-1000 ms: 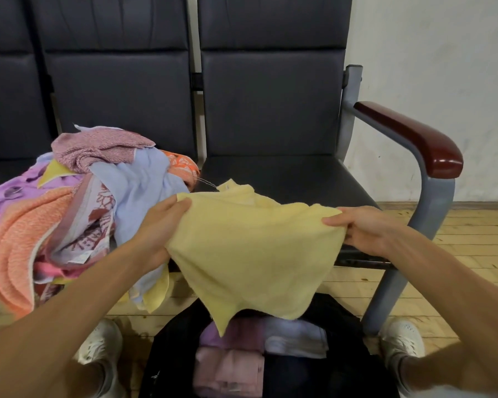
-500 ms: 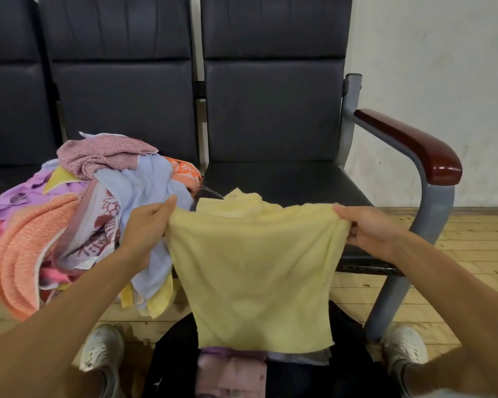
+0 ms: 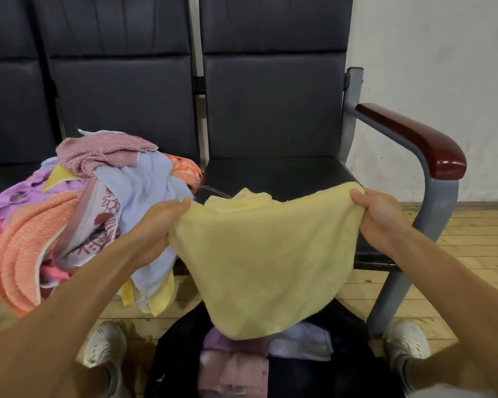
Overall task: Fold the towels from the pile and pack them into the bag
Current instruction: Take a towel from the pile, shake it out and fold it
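Above the open bag [image 3: 173, 363], head view: the yellow towel [image 3: 265, 259] hangs in the air, clear of the pile [image 3: 92, 214] and in front of the front edge of the right-hand seat [image 3: 276, 173]. The left hand [image 3: 161, 222] pinches the towel's upper left corner. The right hand [image 3: 380, 216] grips the upper right corner, fingers curled over the hem. Neither hand holds anything else.

Change over the last second: the towel was bunched and slanted between the hands. The hands are now further apart and nearly level, so the top hem is drawn out and the cloth hangs open as one sheet.

Meaning for the task: the towel is separated and spread, ready for its first fold; no fold is made yet. The bag stands on the floor [image 3: 472, 248] between the shoes [image 3: 107, 346], with folded towels [image 3: 233, 369] already inside. The pile lies on the middle seat and spills over its front edge, so much of the task remains.
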Action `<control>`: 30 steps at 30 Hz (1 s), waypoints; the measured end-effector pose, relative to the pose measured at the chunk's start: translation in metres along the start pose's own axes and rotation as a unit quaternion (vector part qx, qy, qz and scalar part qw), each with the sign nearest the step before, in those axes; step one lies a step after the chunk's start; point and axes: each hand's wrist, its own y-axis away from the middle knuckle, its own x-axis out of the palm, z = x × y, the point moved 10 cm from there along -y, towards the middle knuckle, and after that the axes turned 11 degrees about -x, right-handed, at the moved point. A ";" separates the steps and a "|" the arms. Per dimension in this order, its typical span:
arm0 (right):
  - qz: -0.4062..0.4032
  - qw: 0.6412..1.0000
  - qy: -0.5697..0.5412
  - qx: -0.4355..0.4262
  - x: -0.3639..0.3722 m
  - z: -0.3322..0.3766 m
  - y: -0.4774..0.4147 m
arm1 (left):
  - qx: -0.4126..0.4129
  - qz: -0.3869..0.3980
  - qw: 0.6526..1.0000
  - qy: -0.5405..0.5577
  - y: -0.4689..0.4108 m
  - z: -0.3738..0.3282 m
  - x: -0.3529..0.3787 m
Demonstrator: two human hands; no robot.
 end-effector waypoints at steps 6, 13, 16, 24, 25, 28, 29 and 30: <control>-0.047 0.995 0.087 -0.032 -0.018 0.006 -0.006 | 0.034 0.051 0.990 -0.130 0.005 -0.009 -0.005; -0.017 0.912 0.370 -0.174 -0.009 0.032 -0.004 | 0.099 -0.112 0.958 -0.244 0.004 -0.020 -0.031; -0.045 0.949 0.288 -0.122 -0.019 0.025 -0.008 | 0.073 -0.087 0.984 -0.139 0.001 -0.015 -0.034; 0.046 0.966 0.225 -0.122 -0.007 0.029 -0.005 | 0.064 -0.070 0.995 -0.019 0.007 -0.017 -0.033; 0.053 0.966 0.222 -0.120 -0.008 0.029 -0.006 | 0.059 -0.053 0.996 -0.038 0.008 -0.016 -0.029; 0.081 0.964 0.231 -0.105 -0.008 0.029 -0.005 | 0.038 -0.024 0.998 -0.052 0.011 -0.013 -0.022; 0.092 0.960 0.245 -0.102 -0.007 0.030 -0.004 | 0.037 -0.016 0.998 -0.045 0.012 -0.013 -0.021; 0.102 0.955 0.258 -0.101 -0.007 0.030 -0.004 | 0.040 -0.007 0.998 -0.043 0.013 -0.014 -0.019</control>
